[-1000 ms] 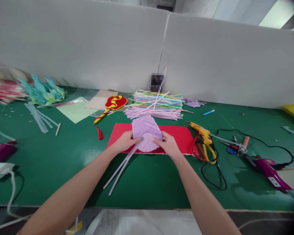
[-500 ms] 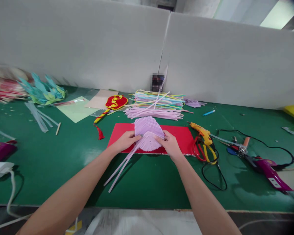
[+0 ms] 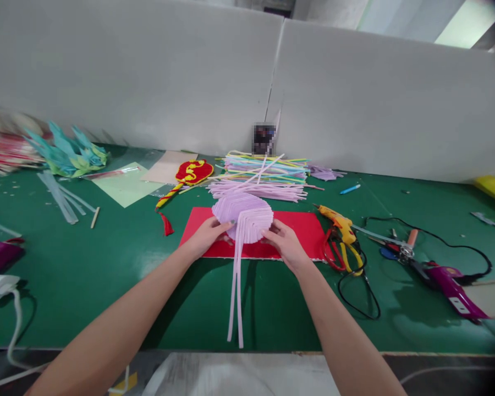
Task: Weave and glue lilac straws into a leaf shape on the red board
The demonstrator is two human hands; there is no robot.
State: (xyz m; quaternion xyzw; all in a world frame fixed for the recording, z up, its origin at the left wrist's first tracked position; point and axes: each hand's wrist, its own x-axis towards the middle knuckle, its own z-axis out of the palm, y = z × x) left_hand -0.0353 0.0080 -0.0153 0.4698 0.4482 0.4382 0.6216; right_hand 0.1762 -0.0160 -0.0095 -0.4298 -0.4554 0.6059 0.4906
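Note:
A round lilac fan shape made of pipe cleaners (image 3: 247, 214) is held up between both hands, over a red board (image 3: 301, 231). Its left edge is pinched by my left hand (image 3: 208, 236), thumb on the front face. My right hand (image 3: 286, 239) grips the lower right edge the same way. From the centre, two long pipe-cleaner ends (image 3: 236, 297) hang straight down past the board's front edge. Behind it lies a heap of lilac, yellow and blue pipe cleaners (image 3: 258, 181).
To the right lie a yellow glue gun (image 3: 336, 220), red-and-yellow-handled pliers (image 3: 350, 258) and a purple tool with a black cord (image 3: 454, 289). At the left are a red and yellow fan (image 3: 193, 171), clear glue sticks (image 3: 58, 195), green paper (image 3: 124, 187) and a white plug (image 3: 0, 289).
The lilac fan shape has turned in my hands, so its two long ends swung from lower left to straight down. Both hands still hold its edges.

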